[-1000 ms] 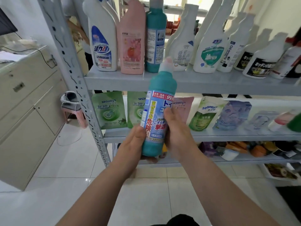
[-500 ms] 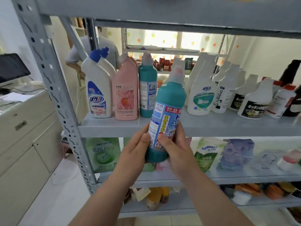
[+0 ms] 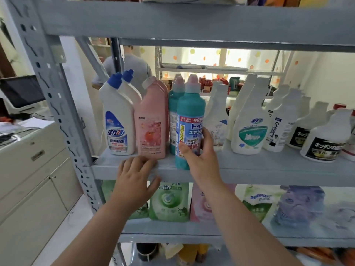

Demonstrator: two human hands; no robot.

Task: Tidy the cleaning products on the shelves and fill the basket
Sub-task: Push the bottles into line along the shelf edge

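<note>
A teal bottle point(image 3: 189, 120) with a pale pink cap and a blue label stands upright at the front edge of the grey shelf point(image 3: 259, 169). My right hand point(image 3: 199, 156) grips its lower part, thumb on the label and fingers round the right side. Behind it stands another teal bottle point(image 3: 172, 112). To its left are a pink bottle point(image 3: 151, 123) and white blue-capped bottles point(image 3: 117, 120). My left hand point(image 3: 134, 179) rests on the shelf's front edge below the pink bottle, fingers relaxed and holding nothing.
White spray-type bottles point(image 3: 249, 129) fill the shelf to the right. Refill pouches point(image 3: 169, 202) stand on the shelf below. A grey perforated upright point(image 3: 57, 112) frames the left side, with a beige cabinet point(image 3: 32, 179) beyond. A person stands behind the shelving.
The teal bottle rose from chest height onto the middle shelf. My left hand let go of it and dropped to the shelf edge. The view tilted upward.
</note>
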